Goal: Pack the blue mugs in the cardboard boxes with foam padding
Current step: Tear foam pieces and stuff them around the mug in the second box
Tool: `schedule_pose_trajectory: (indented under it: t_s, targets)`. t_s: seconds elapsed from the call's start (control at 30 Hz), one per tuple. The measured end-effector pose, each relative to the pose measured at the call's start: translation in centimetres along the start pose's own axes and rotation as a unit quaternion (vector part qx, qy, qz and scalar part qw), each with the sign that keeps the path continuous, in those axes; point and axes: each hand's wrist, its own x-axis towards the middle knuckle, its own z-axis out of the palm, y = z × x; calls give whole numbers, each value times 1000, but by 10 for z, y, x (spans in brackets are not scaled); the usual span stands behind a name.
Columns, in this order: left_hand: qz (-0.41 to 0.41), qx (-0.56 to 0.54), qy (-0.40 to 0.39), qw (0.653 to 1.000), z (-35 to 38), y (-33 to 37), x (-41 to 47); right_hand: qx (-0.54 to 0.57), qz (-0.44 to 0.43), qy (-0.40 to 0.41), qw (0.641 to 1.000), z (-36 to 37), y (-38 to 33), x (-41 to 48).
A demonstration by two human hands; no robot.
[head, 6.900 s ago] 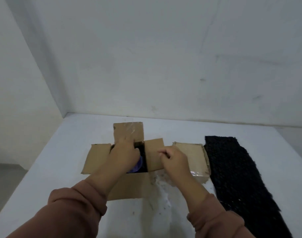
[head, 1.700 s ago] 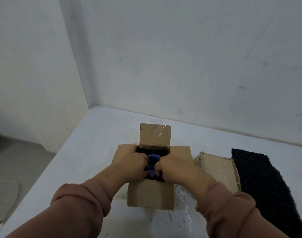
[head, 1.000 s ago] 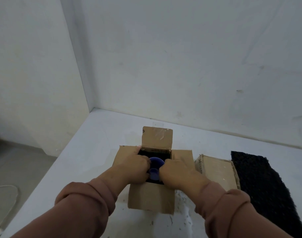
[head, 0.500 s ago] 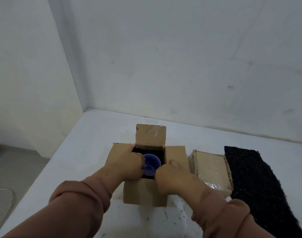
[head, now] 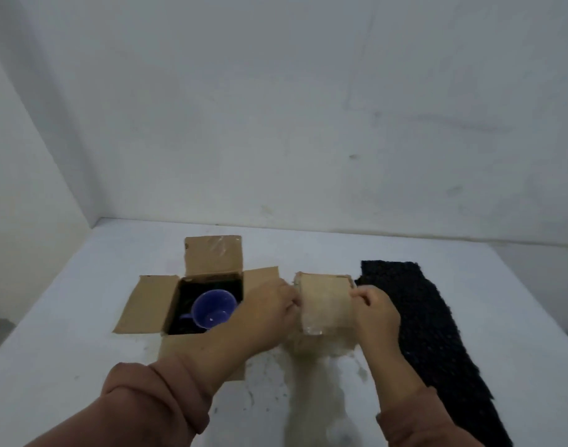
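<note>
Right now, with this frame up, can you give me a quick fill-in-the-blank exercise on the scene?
1. The mug in the open box is ____ in colour.
2. The left hand and the right hand both grip the second box, whose top is ____.
3. The black foam sheet lies to the ____ of both boxes.
Missing words: blue; closed; right.

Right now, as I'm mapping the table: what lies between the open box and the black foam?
In the head view, a closed box lies there, gripped at its sides by the left hand and right hand.
</note>
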Motion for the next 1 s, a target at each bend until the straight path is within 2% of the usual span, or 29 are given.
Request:
schedule_pose_trajectory:
  t_s: [0.07,0.13,0.23,0.33,0.4,0.47,0.53,0.63,0.7,0.8,0.83,0.9,0.93,1.0]
  targets:
    - [37,-37,-3,999,23,30,3,-45,67,1,997,-23,40,9]
    - [87,-49,-16,995,51,56,6,-157,112,-81,978,-37,77,15]
    - [105,-63,-71,990,94,84,8,-281,108,-191,934,-47,117,13]
    - [31,-58,-163,985,133,96,14,-316,76,-248,912,-47,141,7]
    - [-56,-78,-216,972,156,94,22,-328,31,-236,914,-46,153,3]
    - [-155,-153,-229,949,171,94,30,-329,3,-221,918,-45,162,2]
    - [-262,-261,-202,907,178,97,38,-308,-9,-214,927,-43,170,4]
    - [-381,-367,-135,838,185,101,53,-200,58,-186,960,-47,175,12]
    - [-423,-410,-111,800,191,104,61,-155,49,-171,972,-56,172,18]
    - [-459,-493,-70,736,204,104,69,-81,-31,-168,982,-68,162,16]
    - [-459,-507,-57,727,204,107,71,-69,-62,-181,979,-70,159,13]
    - [-447,-512,-21,733,198,117,75,-37,-88,-204,974,-74,157,10]
    - [-432,-521,-1,736,193,124,76,-1,-77,-191,979,-78,154,12]
    - [-391,-558,17,731,177,135,77,76,-32,-111,990,-88,149,22]
